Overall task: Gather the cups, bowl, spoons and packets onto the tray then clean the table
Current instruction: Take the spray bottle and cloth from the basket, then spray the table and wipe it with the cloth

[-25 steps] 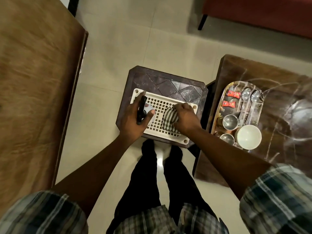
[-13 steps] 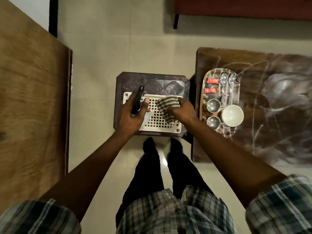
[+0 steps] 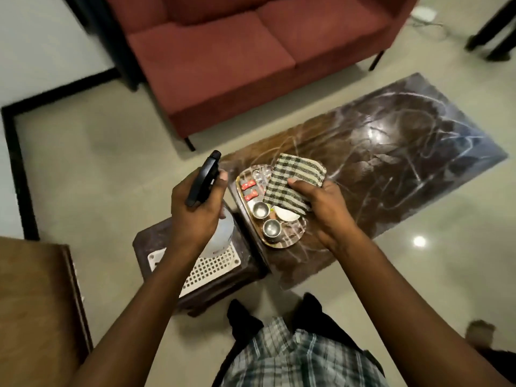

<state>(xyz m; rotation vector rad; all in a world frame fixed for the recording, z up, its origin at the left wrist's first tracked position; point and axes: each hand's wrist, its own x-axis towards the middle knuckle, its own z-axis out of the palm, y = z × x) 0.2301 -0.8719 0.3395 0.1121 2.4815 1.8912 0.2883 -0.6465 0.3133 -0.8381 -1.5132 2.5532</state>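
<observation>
Cups [image 3: 265,219], bowl [image 3: 287,215], spoons [image 3: 260,174] and red packets [image 3: 249,190] all sit on the tray [image 3: 290,241], which rests at the near end of the dark marbled tabletop [image 3: 391,152], so the gathering looks done and the cleaning step is in hand. The two steel cups stand at the tray's near side, the white bowl just beside them and partly hidden by the cloth, the packets further up the left side, and the spoons at the far end, too blurred to count. The left hand [image 3: 196,208] is closed around a spray bottle [image 3: 205,180], its dark head pointing up and away and its pale body hanging below the palm over a small stool [image 3: 164,236] that carries a white perforated basket [image 3: 212,268]. The right hand [image 3: 315,202] grips a folded checked cloth [image 3: 293,182], thumb on top, held above the tray and not touching the tabletop. A red sofa [image 3: 237,57] stands beyond. Judging from this, the next move calls for aiming the nozzle at the bare stretch of tabletop past the tray, squeezing the trigger, then bringing the cloth down flat to wipe. The tray takes up one end, so it would have to be lifted or shifted for the surface beneath it to be reached.
</observation>
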